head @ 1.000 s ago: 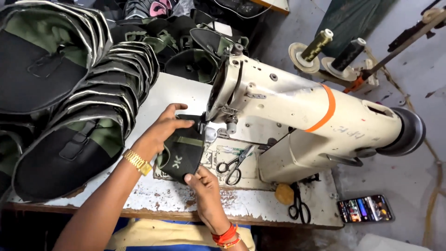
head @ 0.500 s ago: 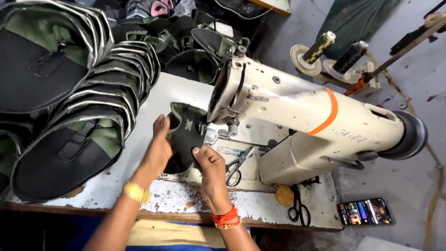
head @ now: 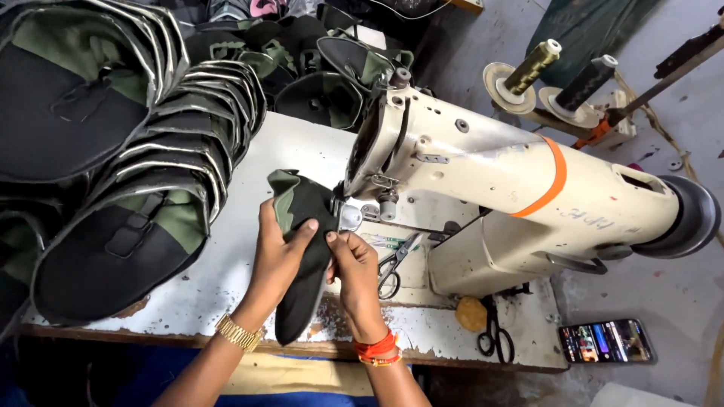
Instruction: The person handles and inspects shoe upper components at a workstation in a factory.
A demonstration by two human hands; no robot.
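A black and olive-green fabric piece (head: 305, 256) stands folded on edge on the white table (head: 249, 249), its top end at the needle area of the cream sewing machine (head: 483, 181). My left hand (head: 277, 252), with a gold watch on the wrist, grips the piece from the left, fingers wrapped over it. Pinching its right edge just below the presser foot is my right hand (head: 354, 275), which wears orange bangles.
Tall stacks of black and green bag panels (head: 121, 173) fill the table's left side. Small scissors (head: 392, 267) lie beside the machine base, larger scissors (head: 494, 332) near the front edge. Thread cones (head: 562, 75) stand behind. A lit phone (head: 607, 341) lies at the right.
The fabric piece has been lifted and turned from lying flat to standing folded at the needle. Both hands shifted grip and moved closer together on it.
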